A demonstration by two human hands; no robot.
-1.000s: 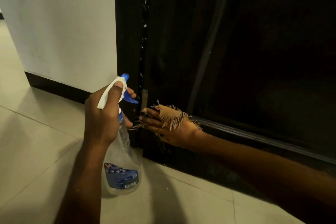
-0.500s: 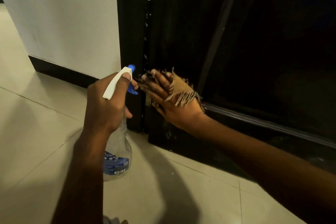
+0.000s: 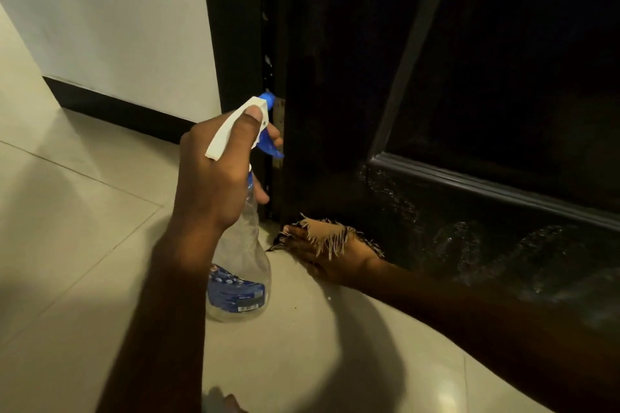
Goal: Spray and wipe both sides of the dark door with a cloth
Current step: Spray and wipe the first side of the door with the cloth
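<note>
The dark door [image 3: 453,94] fills the right of the view, with wet streaks on its bottom rail. My left hand [image 3: 214,178] grips the neck of a clear spray bottle [image 3: 240,275] with a white and blue trigger head, held just left of the door's hinge edge. My right hand [image 3: 330,253] presses a frayed tan and dark cloth [image 3: 323,233] against the door's lower left corner, close to the floor. Most of the cloth is hidden under that hand.
A white wall [image 3: 110,17] with a dark skirting board [image 3: 127,111] stands to the left of the dark door frame [image 3: 231,43]. Pale floor tiles [image 3: 67,228] spread below and to the left.
My right hand has swept the cloth down from beside the hinge edge to the door's bottom corner. The left hand still holds the bottle beside the frame.
</note>
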